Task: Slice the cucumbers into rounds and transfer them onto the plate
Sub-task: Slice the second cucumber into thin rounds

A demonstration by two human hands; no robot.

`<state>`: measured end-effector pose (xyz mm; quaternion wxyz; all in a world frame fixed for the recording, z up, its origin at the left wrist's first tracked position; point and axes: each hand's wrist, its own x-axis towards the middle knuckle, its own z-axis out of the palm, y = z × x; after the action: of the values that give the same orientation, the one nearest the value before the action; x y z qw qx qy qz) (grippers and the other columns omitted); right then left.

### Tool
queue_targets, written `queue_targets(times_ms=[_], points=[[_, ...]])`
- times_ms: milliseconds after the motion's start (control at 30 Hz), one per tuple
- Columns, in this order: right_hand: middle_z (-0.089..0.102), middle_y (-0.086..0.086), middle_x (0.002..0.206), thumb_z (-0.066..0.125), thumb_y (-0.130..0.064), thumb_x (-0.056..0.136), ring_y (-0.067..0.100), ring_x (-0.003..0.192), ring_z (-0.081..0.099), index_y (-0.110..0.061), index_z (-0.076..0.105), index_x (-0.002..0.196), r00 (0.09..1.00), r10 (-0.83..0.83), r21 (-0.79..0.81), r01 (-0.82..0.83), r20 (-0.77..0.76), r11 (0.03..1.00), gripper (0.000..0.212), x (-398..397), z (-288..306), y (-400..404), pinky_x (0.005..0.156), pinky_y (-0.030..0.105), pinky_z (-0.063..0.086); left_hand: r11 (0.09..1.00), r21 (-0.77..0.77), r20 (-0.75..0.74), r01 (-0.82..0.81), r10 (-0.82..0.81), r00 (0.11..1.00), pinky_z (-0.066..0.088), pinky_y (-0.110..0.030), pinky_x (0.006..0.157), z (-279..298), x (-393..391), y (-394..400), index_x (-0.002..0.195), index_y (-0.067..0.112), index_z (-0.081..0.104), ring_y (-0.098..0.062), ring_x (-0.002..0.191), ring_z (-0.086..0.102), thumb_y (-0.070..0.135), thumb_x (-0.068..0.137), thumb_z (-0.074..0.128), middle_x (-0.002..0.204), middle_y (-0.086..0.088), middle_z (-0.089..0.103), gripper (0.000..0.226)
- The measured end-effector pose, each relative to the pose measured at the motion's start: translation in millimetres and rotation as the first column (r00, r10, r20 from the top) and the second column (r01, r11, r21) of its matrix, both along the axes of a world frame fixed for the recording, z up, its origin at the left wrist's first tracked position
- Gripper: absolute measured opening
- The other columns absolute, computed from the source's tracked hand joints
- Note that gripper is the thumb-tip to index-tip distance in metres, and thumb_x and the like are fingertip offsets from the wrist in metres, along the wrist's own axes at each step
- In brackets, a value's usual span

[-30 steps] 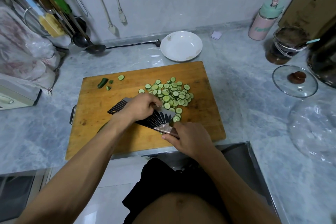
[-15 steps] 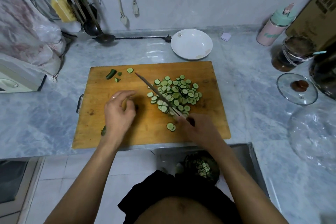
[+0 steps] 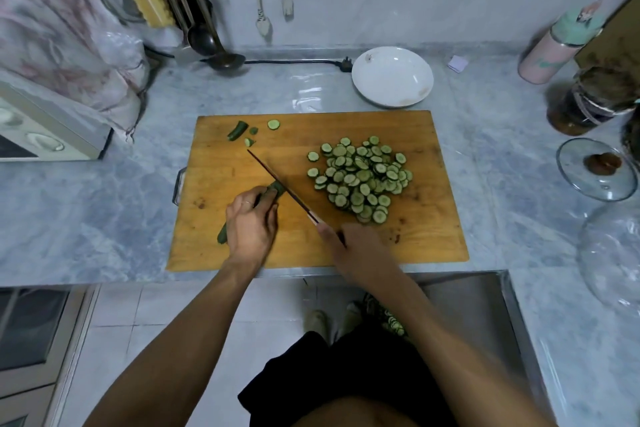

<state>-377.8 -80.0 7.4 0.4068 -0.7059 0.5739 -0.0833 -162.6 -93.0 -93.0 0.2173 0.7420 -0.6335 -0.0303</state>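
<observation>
Head view: slicing step in hand. Left hand [image 3: 250,224] grips a cucumber [image 3: 273,191] near the board's [image 3: 429,239] left edge; right hand [image 3: 356,246] holds the knife [image 3: 280,184] against its tip. Next: even downward cuts clear of the fingers. Rounds [image 3: 360,177] are piled mid-board; the plate [image 3: 392,75] lies beyond its far edge, unobstructed.

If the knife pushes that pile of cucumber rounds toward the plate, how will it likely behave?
The rounds lie loose and overlapping on the board, so they would probably slide and scatter rather than move as one. Cut faces look wet, so some may stick to the knife. Thin discs lying flat seem unlikely to roll.
</observation>
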Motion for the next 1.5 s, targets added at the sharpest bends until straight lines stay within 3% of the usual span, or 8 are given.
queue_targets(times_ms=[167, 300, 633, 767, 867, 1033, 1233, 1500], points=[[0.048, 0.001, 0.059, 0.035, -0.056, 0.101, 0.016, 0.055, 0.046, -0.018, 0.043, 0.062, 1.000, -0.014, -0.024, 0.014, 0.005, 1.000, 0.055, 9, 7, 11, 0.048, 0.032, 0.030, 0.999, 0.017, 0.034, 0.039, -0.040, 0.999, 0.045, -0.038, 0.081, -2, 7, -9, 0.119, 0.020, 0.068, -0.030, 0.105, 0.054, 0.021, 0.093, 0.061, 0.121, -0.005, 0.062, 0.027], [0.050, 0.001, 0.061, 0.033, -0.058, 0.100, 0.013, 0.054, 0.046, -0.017, 0.045, 0.065, 0.998, 0.015, -0.015, -0.016, -0.056, 1.000, 0.055, 18, 12, 12, 0.048, 0.029, 0.032, 0.994, 0.006, 0.075, 0.110, -0.110, 0.991, 0.050, -0.035, 0.069, 1, 17, -9, 0.115, 0.020, 0.069, -0.031, 0.093, 0.061, 0.016, 0.090, 0.063, 0.117, -0.007, 0.062, 0.026], [0.047, 0.001, 0.056, 0.033, -0.056, 0.101, 0.010, 0.051, 0.043, -0.016, 0.044, 0.060, 0.999, -0.025, -0.027, 0.024, -0.031, 0.999, 0.058, 25, 11, 21, 0.052, 0.035, 0.030, 0.966, 0.121, -0.007, 0.227, -0.228, 0.974, 0.051, -0.035, 0.067, 15, 27, -11, 0.113, 0.022, 0.070, -0.028, 0.095, 0.063, 0.019, 0.089, 0.062, 0.118, -0.002, 0.060, 0.026], [0.046, 0.002, 0.056, 0.034, -0.053, 0.102, 0.012, 0.051, 0.043, -0.014, 0.043, 0.059, 0.999, -0.039, -0.006, 0.039, -0.011, 0.999, 0.059, 24, 12, 20, 0.048, 0.026, 0.029, 0.961, 0.151, -0.013, 0.233, -0.234, 0.972, 0.053, -0.037, 0.076, 13, 30, -14, 0.113, 0.021, 0.071, -0.026, 0.096, 0.063, 0.026, 0.087, 0.051, 0.115, -0.001, 0.063, 0.033], [0.053, 0.006, 0.062, 0.034, -0.054, 0.102, 0.016, 0.054, 0.048, -0.014, 0.047, 0.063, 0.999, -0.050, 0.018, 0.050, -0.004, 0.999, 0.057, 30, 11, 21, 0.053, 0.034, 0.037, 0.969, 0.119, 0.040, 0.218, -0.224, 0.974, 0.046, -0.046, 0.097, 7, 28, -14, 0.106, 0.016, 0.073, -0.029, 0.097, 0.064, 0.020, 0.081, 0.048, 0.109, -0.005, 0.068, 0.036], [0.051, 0.002, 0.056, 0.034, -0.054, 0.102, 0.013, 0.051, 0.048, -0.014, 0.046, 0.060, 0.994, -0.093, 0.028, 0.092, 0.061, 0.995, 0.059, 38, 4, 19, 0.053, 0.033, 0.034, 0.963, 0.079, 0.054, 0.258, -0.262, 0.963, 0.053, -0.037, 0.066, 5, 29, -14, 0.110, 0.016, 0.071, -0.037, 0.078, 0.064, 0.017, 0.078, 0.047, 0.114, -0.009, 0.067, 0.040], [0.046, 0.000, 0.054, 0.032, -0.052, 0.103, 0.010, 0.050, 0.046, -0.015, 0.042, 0.058, 0.988, -0.120, 0.040, 0.116, 0.097, 0.992, 0.060, 42, -3, 19, 0.046, 0.024, 0.027, 0.962, 0.057, 0.088, 0.269, -0.273, 0.958, 0.054, -0.036, 0.070, 3, 34, -18, 0.113, 0.017, 0.072, -0.029, 0.091, 0.067, 0.033, 0.094, 0.052, 0.116, -0.005, 0.067, 0.032], [0.047, 0.000, 0.056, 0.031, -0.052, 0.103, 0.012, 0.051, 0.046, -0.016, 0.042, 0.059, 0.981, -0.156, 0.050, 0.151, 0.116, 0.987, 0.058, 48, -1, 22, 0.047, 0.026, 0.030, 0.964, 0.160, -0.088, 0.214, -0.202, 0.975, 0.050, -0.033, 0.075, 16, 34, -28, 0.120, 0.017, 0.068, -0.028, 0.100, 0.063, 0.045, 0.093, 0.042, 0.115, -0.004, 0.070, 0.046]])
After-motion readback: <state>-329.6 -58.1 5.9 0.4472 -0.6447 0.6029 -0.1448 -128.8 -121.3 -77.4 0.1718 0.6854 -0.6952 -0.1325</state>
